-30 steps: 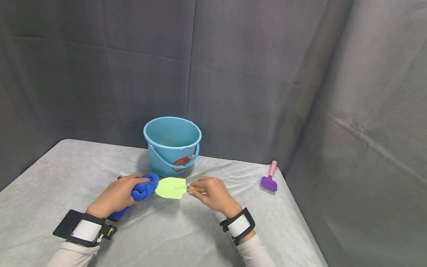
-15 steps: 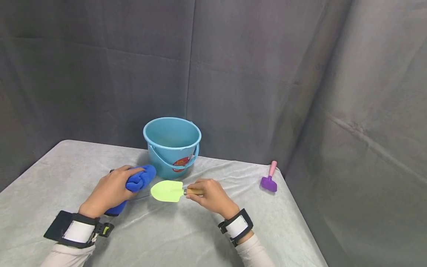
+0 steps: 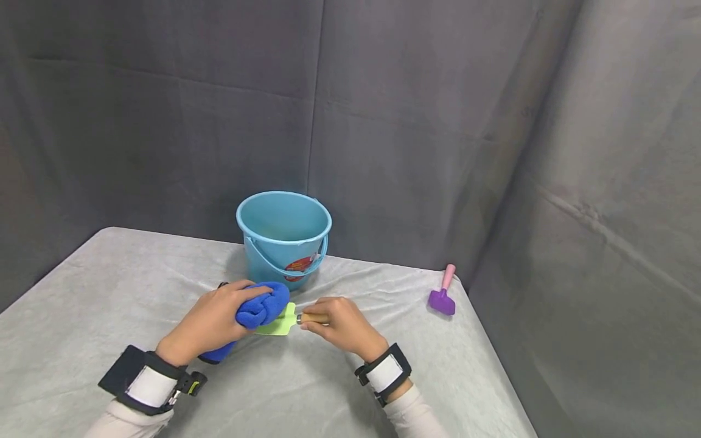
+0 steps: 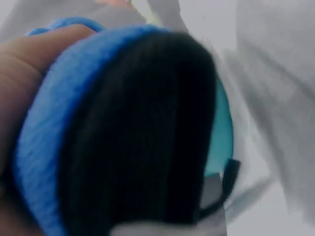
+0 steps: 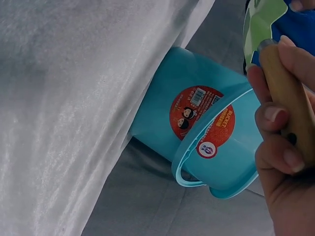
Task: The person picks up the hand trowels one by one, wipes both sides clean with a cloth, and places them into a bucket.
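My left hand (image 3: pixel 216 316) grips a bunched blue cloth (image 3: pixel 264 305) with dark edging, whose lower end hangs beneath the palm. The cloth lies over the blade of a light green trowel (image 3: pixel 283 322) and hides much of it. My right hand (image 3: pixel 342 325) holds the trowel by its wooden handle (image 5: pixel 288 93), fingers curled round it in the right wrist view. In the left wrist view the cloth (image 4: pixel 44 123) fills most of the picture. Just behind both hands stands a light blue bucket (image 3: pixel 263 258) with its handle hanging down in front.
A small purple rake-like or shovel-like toy tool (image 3: pixel 441 302) with a pink handle lies near the right edge of the table. A pale cloth covers the table (image 3: pixel 137 261). Grey curtains (image 3: pixel 411 152) rise behind and at the right.
The left hand first drew back left, baring the trowel blade, then moved right with the cloth over the blade. The right hand with the trowel shifted slightly left and nearer.
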A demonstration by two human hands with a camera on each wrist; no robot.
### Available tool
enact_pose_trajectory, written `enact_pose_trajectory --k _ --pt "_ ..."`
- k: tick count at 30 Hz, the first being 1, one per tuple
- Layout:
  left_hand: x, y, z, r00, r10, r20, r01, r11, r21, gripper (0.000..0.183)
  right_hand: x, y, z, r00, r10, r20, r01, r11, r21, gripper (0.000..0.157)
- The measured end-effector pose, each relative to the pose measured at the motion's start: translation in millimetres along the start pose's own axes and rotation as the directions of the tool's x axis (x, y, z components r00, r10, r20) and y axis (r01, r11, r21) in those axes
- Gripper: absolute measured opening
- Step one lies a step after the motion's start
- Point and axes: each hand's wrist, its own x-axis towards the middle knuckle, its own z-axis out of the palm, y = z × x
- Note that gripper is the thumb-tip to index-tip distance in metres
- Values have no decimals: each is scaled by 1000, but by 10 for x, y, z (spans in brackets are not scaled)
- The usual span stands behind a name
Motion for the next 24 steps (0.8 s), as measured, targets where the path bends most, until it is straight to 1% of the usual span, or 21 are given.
enact_pose_trajectory --k 4,7,9,12,15,20,24 --pt "7 85 104 998 60 -3 -60 998 -21 64 13 -21 14 999 -42 -8 42 999 4 22" --pt "11 136 190 993 116 -12 -117 993 -27 66 21 -39 18 998 -57 -9 57 998 2 17" --pt "9 163 248 988 153 -11 -153 988 -24 68 24 -48 18 998 -63 -9 63 998 -12 15" --pt "-1 188 317 983 183 -1 -183 983 -17 74 20 -57 20 997 -75 -11 74 996 -46 14" --pt "-7 204 352 982 187 16 -187 982 1 75 10 -64 22 996 -84 -13 83 995 -55 13" --pt "1 225 352 986 162 40 -163 986 41 64 4 -56 26 995 -98 -19 97 994 -41 12" --pt "9 238 342 986 158 51 -160 986 52 58 -1 -40 33 994 -107 -23 106 993 -43 10"
